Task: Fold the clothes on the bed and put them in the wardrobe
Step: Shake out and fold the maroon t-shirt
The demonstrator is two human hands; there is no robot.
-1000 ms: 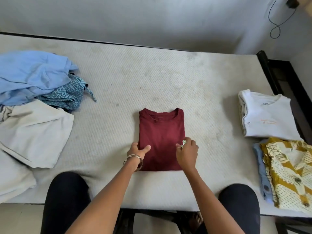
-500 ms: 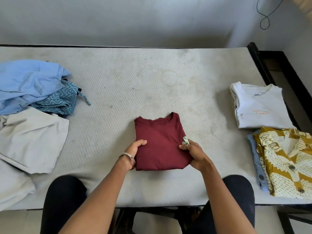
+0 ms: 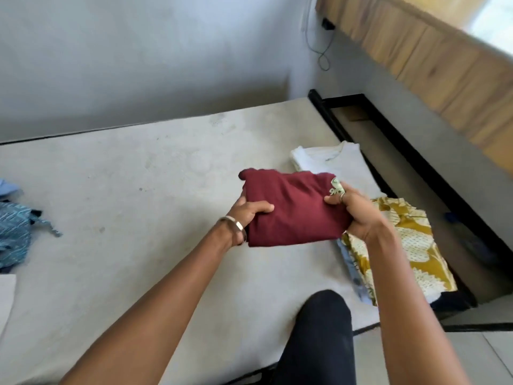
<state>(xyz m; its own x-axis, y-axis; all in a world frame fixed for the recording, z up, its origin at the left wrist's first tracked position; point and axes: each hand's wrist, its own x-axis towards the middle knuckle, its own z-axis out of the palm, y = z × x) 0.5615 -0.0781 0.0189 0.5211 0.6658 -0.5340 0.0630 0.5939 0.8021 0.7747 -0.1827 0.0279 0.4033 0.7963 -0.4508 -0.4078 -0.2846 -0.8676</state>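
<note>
At the far left edge of the bed (image 3: 133, 190), a blue patterned garment (image 3: 14, 234) lies crumpled, with a bit of light blue cloth (image 3: 7, 187) just behind it and a pale grey piece (image 3: 5, 295) cut off by the frame in front of it. The mattress is bare and off-white through the middle.

The left hand (image 3: 247, 215), with a metal bangle (image 3: 236, 223) at the wrist, grips the left side of the folded maroon T-shirt (image 3: 291, 212), thumb on top and fingers underneath. The shirt is held up off the mattress, over the right part of the bed. It is a compact rectangle, its long axis running left to right between the 2 hands, with the collar edge turned away from the person toward the wall. The right hand (image 3: 358, 215) holds the shirt's right side the same way, thumb over the fabric.

Just behind the shirt lies a folded white T-shirt (image 3: 341, 159), neck toward the wall. Below the right hand sits a folded mustard patterned shirt (image 3: 413, 245) on top of a folded light blue garment (image 3: 352, 273), both near the bed's right edge. A black bed frame (image 3: 416, 159) runs along that side.
</note>
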